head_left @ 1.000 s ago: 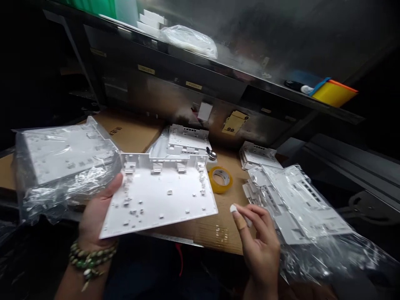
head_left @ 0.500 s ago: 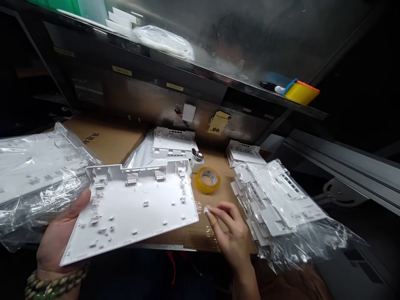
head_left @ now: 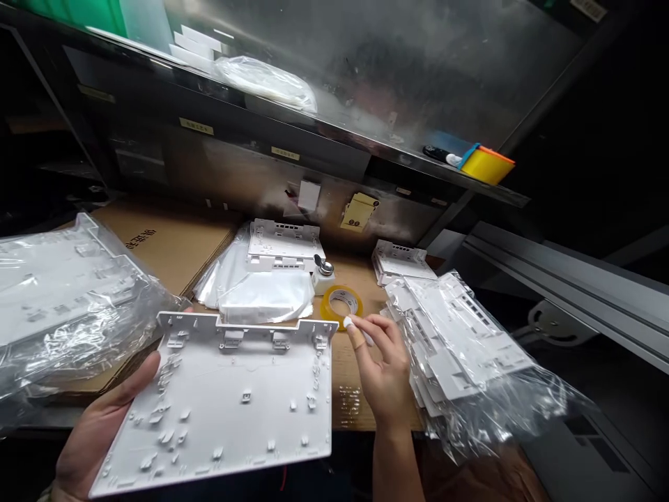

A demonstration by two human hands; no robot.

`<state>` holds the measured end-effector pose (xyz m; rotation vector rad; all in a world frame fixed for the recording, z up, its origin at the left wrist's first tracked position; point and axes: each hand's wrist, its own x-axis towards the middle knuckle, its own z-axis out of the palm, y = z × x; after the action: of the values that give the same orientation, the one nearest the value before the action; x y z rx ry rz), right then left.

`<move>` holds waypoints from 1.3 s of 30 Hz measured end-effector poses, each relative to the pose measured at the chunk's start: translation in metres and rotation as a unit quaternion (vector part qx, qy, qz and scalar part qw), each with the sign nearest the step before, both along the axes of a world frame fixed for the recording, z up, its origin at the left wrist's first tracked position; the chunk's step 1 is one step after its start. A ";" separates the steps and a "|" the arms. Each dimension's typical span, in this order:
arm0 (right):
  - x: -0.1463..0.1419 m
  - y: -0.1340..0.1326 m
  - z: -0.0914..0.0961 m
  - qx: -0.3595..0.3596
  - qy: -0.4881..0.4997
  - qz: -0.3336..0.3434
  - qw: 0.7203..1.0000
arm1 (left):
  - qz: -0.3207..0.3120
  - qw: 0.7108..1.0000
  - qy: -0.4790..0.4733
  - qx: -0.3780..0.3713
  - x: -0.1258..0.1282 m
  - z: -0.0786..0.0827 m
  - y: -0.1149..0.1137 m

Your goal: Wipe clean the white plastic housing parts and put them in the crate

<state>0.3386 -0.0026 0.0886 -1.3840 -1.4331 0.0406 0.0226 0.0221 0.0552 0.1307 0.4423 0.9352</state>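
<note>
My left hand (head_left: pixel 104 432) grips the left edge of a white plastic housing panel (head_left: pixel 224 397), thumb on top and fingers hidden beneath. Clips and small posts on the panel's inner face are turned up toward me, and its raised wall is at the far side. To the right of the panel, apart from it, my right hand (head_left: pixel 389 369) pinches a small white wad (head_left: pixel 348 322) between thumb and fingers; its material is unclear. A tan band wraps the thumb. Just beyond those fingertips lies a roll of yellowish tape (head_left: pixel 327 307).
Bagged white panels lie at the left (head_left: pixel 57 279) and right (head_left: pixel 449 335). More housings (head_left: pixel 285 244) stand behind clear plastic bags (head_left: pixel 266 296), near a white pump bottle (head_left: pixel 323 279). Cardboard (head_left: pixel 172 237) covers the back left. A metal shelf (head_left: pixel 339 132) crosses above, holding a yellow box (head_left: pixel 486 166).
The housing panel has come down and nearer to me, its tilt levelling out. My right hand has moved slightly up, toward the tape roll, still pinching the white wad. The view has shifted a little.
</note>
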 end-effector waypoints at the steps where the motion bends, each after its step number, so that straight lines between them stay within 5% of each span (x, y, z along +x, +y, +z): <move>1: 0.002 -0.001 -0.003 0.004 -0.001 0.004 1.000 | -0.004 1.000 -0.004 -0.015 0.000 0.002 0.000; 7: 0.012 0.002 -0.011 -0.055 -0.014 -0.036 0.998 | -0.037 0.995 0.016 -0.086 0.013 0.028 -0.006; 13: -0.037 -0.004 0.024 0.074 0.002 0.053 0.996 | 0.059 0.983 0.174 0.021 0.069 0.053 -0.022; 18: -0.073 -0.004 0.039 0.102 0.008 0.114 0.988 | 0.090 0.966 0.219 0.104 0.107 0.056 -0.033; 29: -0.065 0.000 0.037 0.111 -0.017 0.092 0.989 | 0.091 0.963 0.203 0.149 0.119 0.056 -0.031; 32: -0.040 0.019 0.022 0.083 -0.018 0.018 0.996 | 0.096 0.964 0.212 0.131 0.110 0.058 -0.028; 35: 0.003 0.055 -0.012 -0.036 -0.014 -0.096 0.995 | 0.079 0.976 0.188 0.077 0.089 0.055 -0.022; 39: 0.045 0.104 -0.061 -0.137 -0.036 -0.103 0.985 | 0.080 0.991 0.103 0.043 0.049 0.038 -0.013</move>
<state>0.3835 0.1018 0.0280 -1.7699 -1.3744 0.0562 0.0719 0.0093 0.0934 0.2749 0.6101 1.1039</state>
